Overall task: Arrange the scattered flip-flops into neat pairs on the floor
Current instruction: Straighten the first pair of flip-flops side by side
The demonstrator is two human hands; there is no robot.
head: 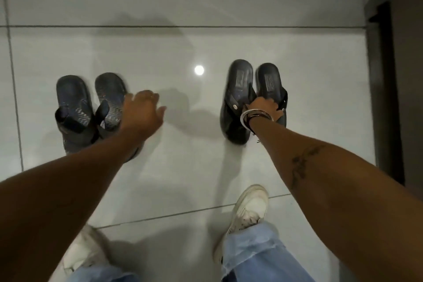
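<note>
Two pairs of dark flip-flops sat on the glossy tile floor (206,2), each pair side by side. The patterned pair (91,112) lay at 9 o'clock, blurred; the plain black pair (249,96) at 3 o'clock, well apart from it. Each black footbed carried a rectangular stamped label, too blurred to read. The left hand (143,111) hovered just beside the patterned pair, fingers spread, holding nothing. The right hand (265,107), bracelets (254,117) on the wrist, rested on the straps of the black pair, fingers curled over them. White sneakers (249,208) and jeans (258,256) showed at 6 o'clock. A ceiling-light reflection (199,70) glared between the pairs.
</note>
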